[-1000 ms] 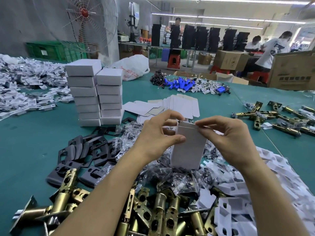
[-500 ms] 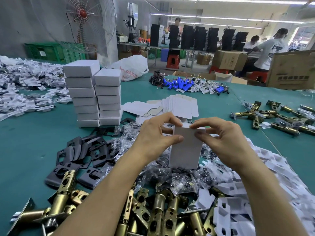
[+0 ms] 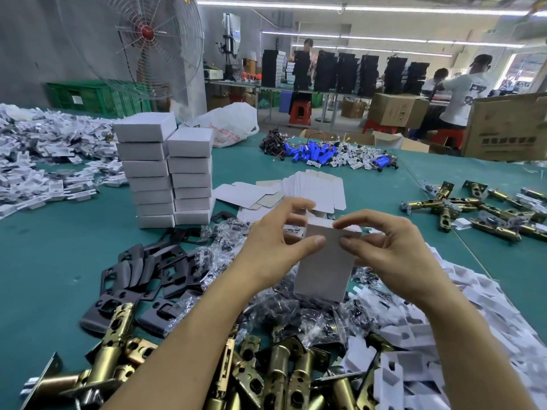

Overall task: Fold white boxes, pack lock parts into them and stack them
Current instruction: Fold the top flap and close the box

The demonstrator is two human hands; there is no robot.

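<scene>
**Now: Closing the Top Flap of the Box**

Both hands grip the same box (image 3: pixel 322 270). The left hand (image 3: pixel 275 247) pinches its upper left edge, thumb on the near face and fingers curled behind. The right hand (image 3: pixel 393 255) pinches the top right corner between thumb and forefinger, at the flap. The box is upright in front of the person, above the bags of screws (image 3: pixel 310 318). Whether its lower end rests on them cannot be told.

Judged from this hold, the step in hand is tucking the top flap. To do it well:

1. Use the left hand as the clamp. Squeeze lightly: thin card is likely to bow under pressure, and a bowed wall blocks the flap.
2. Guide the flap's tongue with the right forefinger so that it enters along its whole width, not at one corner.
3. Press the fold flat with the thumb once the tongue is seated.
4. Hold the box upright until the flap is shut. Its contents are not visible.

Supplies lie around the grip:

- brass latches (image 3: pixel 281 377) at the near edge
- black plates (image 3: pixel 154 270) to the left
- white inserts (image 3: pixel 414 321) to the right
- flat blanks (image 3: pixel 313 187) just beyond the hands

Two stacks of boxes (image 3: pixel 165 173) stand on the green table (image 3: pixel 44 261) at far left. The finished box belongs there.
</scene>
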